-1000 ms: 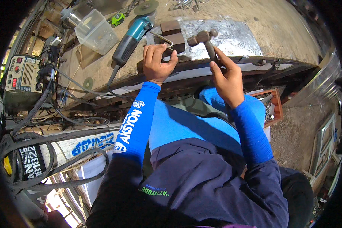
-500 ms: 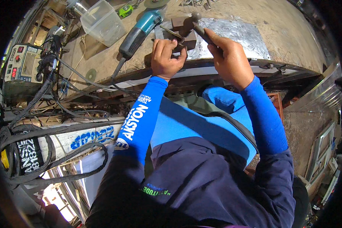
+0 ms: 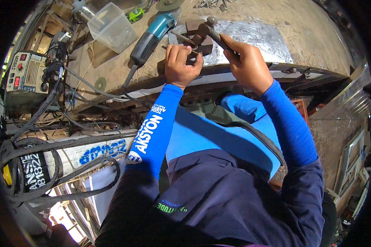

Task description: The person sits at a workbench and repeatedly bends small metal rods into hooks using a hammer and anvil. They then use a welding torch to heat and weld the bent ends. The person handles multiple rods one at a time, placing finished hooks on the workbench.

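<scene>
Both forearms extend forward in blue sleeves; left hand [image 3: 181, 61] curled, knuckles up; right hand [image 3: 247, 61] clenched in a fist.

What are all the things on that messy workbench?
Hammer: one, dark metal, in right hand.
Metal blocks: a few, rusty brown, under the hammer.
Metal sheet: one, silver, on the workbench.
Angle grinder: one, teal and black, left of blocks.
Plastic tub: one, clear, far left of bench.
Welding machine: one, grey, left.
Cables: several, black, lower left.
Left hand: steadying a small piece, hidden.
Right hand: gripping hammer handle.
</scene>
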Demonstrator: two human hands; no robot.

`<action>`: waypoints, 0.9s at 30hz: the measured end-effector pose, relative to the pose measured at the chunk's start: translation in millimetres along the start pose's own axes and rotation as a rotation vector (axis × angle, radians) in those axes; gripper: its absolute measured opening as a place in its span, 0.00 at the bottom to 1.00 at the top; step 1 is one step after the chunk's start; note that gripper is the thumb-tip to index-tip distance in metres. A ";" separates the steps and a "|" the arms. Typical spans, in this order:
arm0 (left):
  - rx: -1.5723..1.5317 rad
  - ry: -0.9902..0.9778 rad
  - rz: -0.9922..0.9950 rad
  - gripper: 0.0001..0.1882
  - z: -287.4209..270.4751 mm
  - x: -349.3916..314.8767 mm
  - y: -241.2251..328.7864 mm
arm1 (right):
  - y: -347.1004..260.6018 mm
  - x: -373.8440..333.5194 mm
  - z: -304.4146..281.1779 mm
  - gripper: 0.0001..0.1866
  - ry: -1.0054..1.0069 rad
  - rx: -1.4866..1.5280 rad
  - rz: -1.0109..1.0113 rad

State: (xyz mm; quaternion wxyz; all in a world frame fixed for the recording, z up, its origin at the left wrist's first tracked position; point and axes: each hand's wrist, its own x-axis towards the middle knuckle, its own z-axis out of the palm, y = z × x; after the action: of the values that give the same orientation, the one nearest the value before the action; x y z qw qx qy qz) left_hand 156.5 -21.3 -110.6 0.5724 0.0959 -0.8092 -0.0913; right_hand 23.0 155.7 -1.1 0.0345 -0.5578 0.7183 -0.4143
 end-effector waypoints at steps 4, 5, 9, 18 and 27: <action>0.009 -0.018 -0.010 0.17 -3.0 1.0 0.3 | -10.5 -5.1 7.5 0.23 0.100 -0.027 -0.011; -0.001 -0.013 -0.014 0.17 -2.9 1.2 0.3 | -10.8 -5.5 7.9 0.24 0.081 -0.047 -0.009; -0.027 -0.003 -0.022 0.16 -1.0 -0.4 -1.2 | -6.5 -3.8 6.8 0.24 -0.019 -0.055 0.018; -0.052 -0.039 -0.042 0.16 -7.3 -0.8 -1.6 | -16.7 -2.3 4.2 0.24 -0.032 -0.134 -0.039; -0.104 -0.023 -0.097 0.12 -7.9 0.9 1.0 | -16.1 -11.7 12.6 0.24 0.104 -0.072 0.008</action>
State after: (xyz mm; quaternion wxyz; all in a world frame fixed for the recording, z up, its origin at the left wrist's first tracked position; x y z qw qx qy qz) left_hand 163.6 -20.8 -106.9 0.5621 0.1040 -0.8043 -0.1620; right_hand 46.3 157.8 -4.0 -0.0213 -0.5334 0.7359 -0.4166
